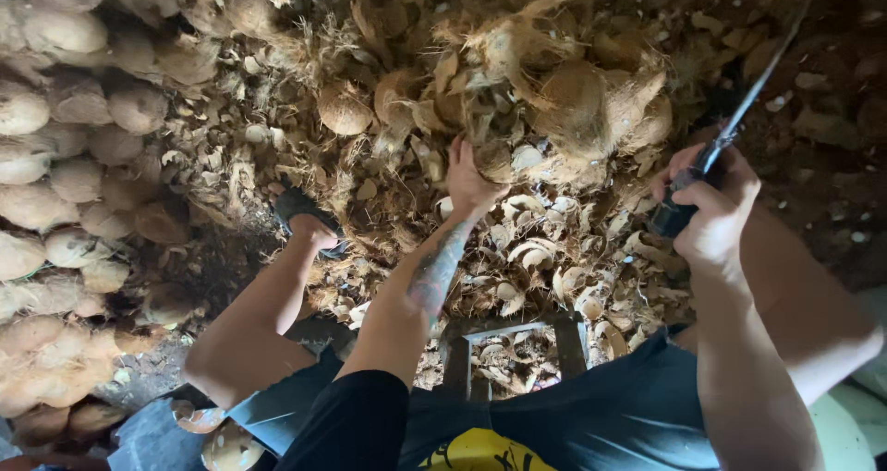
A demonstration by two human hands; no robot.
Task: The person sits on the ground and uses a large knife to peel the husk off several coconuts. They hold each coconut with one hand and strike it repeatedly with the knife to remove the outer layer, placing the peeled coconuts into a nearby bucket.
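**Hands on coconut and blade**

The left hand [471,183] reaches forward and grips the near edge of a half-husked coconut [573,101], fingers curled into its loose fibre. The right hand [711,207] is closed tight around the dark handle of a long knife [739,110], whose blade slants up and away toward the upper right. The coconut lies just ahead of the left hand and to the left of the blade, well apart from its edge; strips of torn husk hang off it on all sides.

Husk scraps [545,249] cover the floor between the hands and below them. A heap of husked coconuts [55,203] fills the left side of the view, well apart from both hands. The person's left leg bends out to the left, with a foot in a dark sandal [309,217] set among the scraps. A metal frame [513,346] stands between the knees, near the body.
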